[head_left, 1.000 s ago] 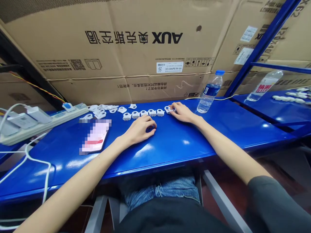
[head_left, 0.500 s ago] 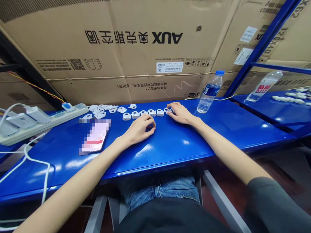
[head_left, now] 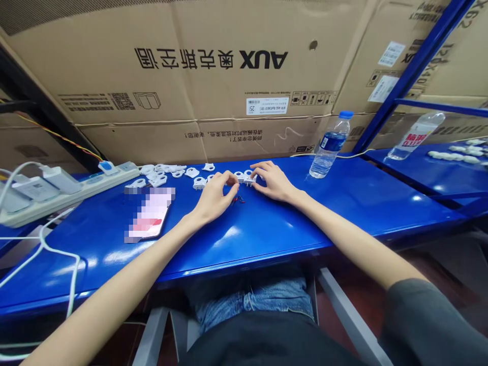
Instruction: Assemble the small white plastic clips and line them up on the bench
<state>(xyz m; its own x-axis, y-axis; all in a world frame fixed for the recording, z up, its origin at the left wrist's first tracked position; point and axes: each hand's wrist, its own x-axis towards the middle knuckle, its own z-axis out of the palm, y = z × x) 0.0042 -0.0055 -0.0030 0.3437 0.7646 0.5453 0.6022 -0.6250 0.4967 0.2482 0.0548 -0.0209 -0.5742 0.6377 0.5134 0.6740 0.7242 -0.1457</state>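
A row of small white two-pin plug housings (head_left: 199, 183) with ring-shaped tops stands on the blue table (head_left: 267, 231). My left hand (head_left: 217, 198) is in front of the row, thumb and fingers closed in a pinch and hiding part of it. Thin red-and-black wires (head_left: 239, 200) stick out below those fingertips; whatever they join to is hidden. With thumb in front and fingers behind, my right hand (head_left: 276, 184) grips a white plug housing (head_left: 249, 176) towards the row's right end. More white ring-topped pieces (head_left: 157, 178) lie in a loose pile at the left.
A phone (head_left: 150, 213) lies left of my left hand. Beyond it is a power strip (head_left: 91, 185) with chargers and white cables (head_left: 74, 274). A blue-capped water bottle (head_left: 330, 145) stands at the right. Behind rises a large cardboard box (head_left: 213, 86); another bottle (head_left: 415, 137) is farther right.
My right hand has shifted left along the row, from the end housing to one nearer my left hand. My left hand has moved slightly left, and the red-and-black wires show more clearly.
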